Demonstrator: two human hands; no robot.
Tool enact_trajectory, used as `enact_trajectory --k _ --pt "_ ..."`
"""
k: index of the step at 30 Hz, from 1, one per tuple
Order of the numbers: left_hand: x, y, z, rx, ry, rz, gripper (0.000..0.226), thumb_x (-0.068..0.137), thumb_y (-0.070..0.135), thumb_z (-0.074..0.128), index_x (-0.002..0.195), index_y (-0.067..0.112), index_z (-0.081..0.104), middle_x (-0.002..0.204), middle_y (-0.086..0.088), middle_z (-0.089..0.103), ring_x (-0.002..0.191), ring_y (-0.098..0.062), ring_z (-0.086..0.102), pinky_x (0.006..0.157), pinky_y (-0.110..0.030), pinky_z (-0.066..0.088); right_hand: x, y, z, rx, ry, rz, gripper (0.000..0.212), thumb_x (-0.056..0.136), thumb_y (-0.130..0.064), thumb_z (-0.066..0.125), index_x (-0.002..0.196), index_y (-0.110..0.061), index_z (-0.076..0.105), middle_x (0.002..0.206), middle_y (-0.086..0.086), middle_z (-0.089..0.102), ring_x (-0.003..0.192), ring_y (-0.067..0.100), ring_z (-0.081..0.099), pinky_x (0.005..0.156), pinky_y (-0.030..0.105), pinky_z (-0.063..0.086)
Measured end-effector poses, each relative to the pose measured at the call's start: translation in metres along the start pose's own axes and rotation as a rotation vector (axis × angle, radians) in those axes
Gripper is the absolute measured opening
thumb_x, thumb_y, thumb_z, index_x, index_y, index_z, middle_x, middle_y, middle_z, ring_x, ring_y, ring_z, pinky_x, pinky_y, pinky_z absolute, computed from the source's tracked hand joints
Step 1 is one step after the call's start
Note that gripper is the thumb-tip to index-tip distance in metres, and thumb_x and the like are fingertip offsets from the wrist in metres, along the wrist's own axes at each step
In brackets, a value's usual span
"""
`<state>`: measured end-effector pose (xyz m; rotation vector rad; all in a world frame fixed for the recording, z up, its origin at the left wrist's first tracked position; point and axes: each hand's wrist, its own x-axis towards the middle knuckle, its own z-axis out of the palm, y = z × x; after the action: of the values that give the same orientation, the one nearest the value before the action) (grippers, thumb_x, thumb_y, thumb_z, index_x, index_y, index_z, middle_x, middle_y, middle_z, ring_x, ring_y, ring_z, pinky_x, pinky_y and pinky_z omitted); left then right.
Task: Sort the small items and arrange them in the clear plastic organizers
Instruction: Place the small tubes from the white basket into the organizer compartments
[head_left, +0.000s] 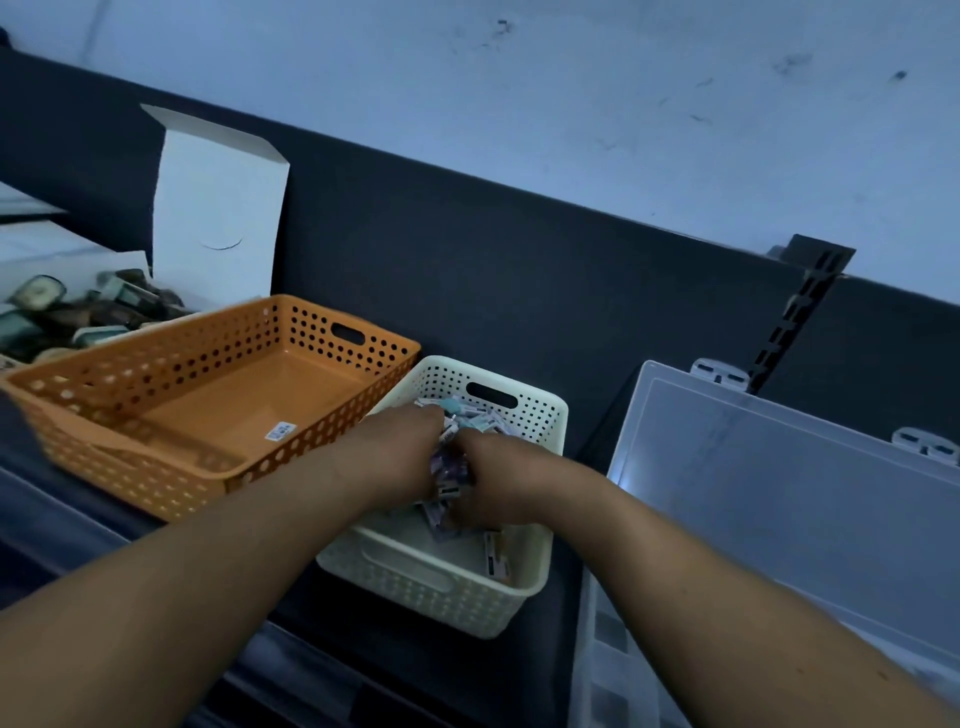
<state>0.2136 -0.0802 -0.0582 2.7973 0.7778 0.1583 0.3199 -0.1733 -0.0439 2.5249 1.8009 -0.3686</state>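
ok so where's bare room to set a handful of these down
Bare: orange basket floor, but for a sticker. Narrow table strip between cream basket and clear organizer. Crowded: cream basket, left hand and right hand gripping its packets; white box looks full.

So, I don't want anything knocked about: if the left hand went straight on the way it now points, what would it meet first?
Most likely the small packets heaped just ahead of the left hand, then the far wall of the cream basket. Depth is hard to judge from this view.
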Motion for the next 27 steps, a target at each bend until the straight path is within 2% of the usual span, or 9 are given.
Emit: enact_trajectory --k 4,9,12,16,18,22,24,27 --pt "-0.001 0.002 -0.002 0.013 -0.001 -0.008 0.027 0.084 0.023 0.062 0.109 0.016 0.052 0.106 -0.004 0.06 0.094 -0.023 0.056 0.068 -0.028 0.039 0.002 -0.001 -0.001 0.063 0.017 -0.006 0.053 0.077 -0.032 0.076 0.122 -0.023 0.05 0.117 -0.003 0.062 0.095 0.016 0.055 0.081 0.029 0.047" --pt "-0.005 0.001 -0.008 -0.108 0.008 -0.039 0.009 0.088 0.017 0.055 0.094 0.014 0.061 0.092 -0.006 0.061 0.082 -0.021 0.056 0.059 -0.029 0.038 0.0 -0.001 0.0 0.034 0.035 0.009 0.042 0.08 -0.032 0.074 0.116 -0.019 0.054 0.111 0.003 0.064 0.095 0.021 0.059 0.078 0.032 0.049" --pt "-0.009 -0.001 -0.016 -0.193 0.04 -0.067 0.014 0.089 0.007 0.049 0.082 0.016 0.058 0.086 -0.007 0.06 0.078 -0.022 0.055 0.056 -0.027 0.037 -0.001 0.0 0.001 0.06 0.049 0.001 0.036 0.081 -0.03 0.073 0.112 -0.02 0.058 0.108 0.002 0.065 0.091 0.02 0.059 0.075 0.03 0.049" --pt "-0.021 -0.007 -0.034 -0.303 0.163 -0.115 0.019 0.091 0.007 0.047 0.098 0.008 0.065 0.088 -0.012 0.063 0.067 -0.021 0.053 0.053 -0.027 0.034 0.001 0.0 0.004 0.048 0.033 0.014 0.036 0.08 -0.033 0.074 0.111 -0.022 0.059 0.107 0.001 0.064 0.092 0.02 0.06 0.077 0.032 0.051" --pt "-0.027 -0.01 -0.043 -0.361 0.192 -0.132 0.02 0.092 0.007 0.046 0.1 0.007 0.065 0.084 -0.012 0.062 0.06 -0.018 0.047 0.051 -0.026 0.034 0.002 -0.001 0.004 0.032 0.03 0.011 0.038 0.08 -0.031 0.074 0.113 -0.022 0.057 0.105 0.001 0.062 0.09 0.02 0.058 0.073 0.03 0.049" --pt "-0.035 -0.015 -0.05 -0.495 0.192 -0.152 0.021 0.093 0.008 0.049 0.098 0.014 0.068 0.089 -0.014 0.068 0.067 -0.023 0.057 0.059 -0.032 0.047 0.003 0.001 0.006 0.076 0.05 0.013 0.036 0.081 -0.014 0.07 0.112 -0.023 0.054 0.082 -0.014 0.05 0.071 0.005 0.048 0.056 0.024 0.038" --pt "-0.038 -0.016 -0.048 -0.548 0.172 -0.167 0.022 0.094 0.009 0.05 0.093 0.022 0.067 0.087 -0.008 0.069 0.075 -0.027 0.065 0.068 -0.039 0.055 0.003 0.003 0.006 0.073 0.048 0.004 0.036 0.081 -0.015 0.069 0.111 -0.026 0.054 0.089 -0.009 0.052 0.078 0.011 0.051 0.06 0.026 0.041" --pt "-0.04 -0.018 -0.044 -0.599 0.157 -0.184 0.027 0.094 0.009 0.05 0.086 0.031 0.064 0.086 -0.006 0.069 0.078 -0.025 0.066 0.075 -0.047 0.056 0.0 0.001 0.006 0.032 0.014 -0.025 0.041 0.079 -0.028 0.075 0.114 -0.028 0.053 0.102 -0.005 0.055 0.091 0.018 0.055 0.072 0.03 0.047"
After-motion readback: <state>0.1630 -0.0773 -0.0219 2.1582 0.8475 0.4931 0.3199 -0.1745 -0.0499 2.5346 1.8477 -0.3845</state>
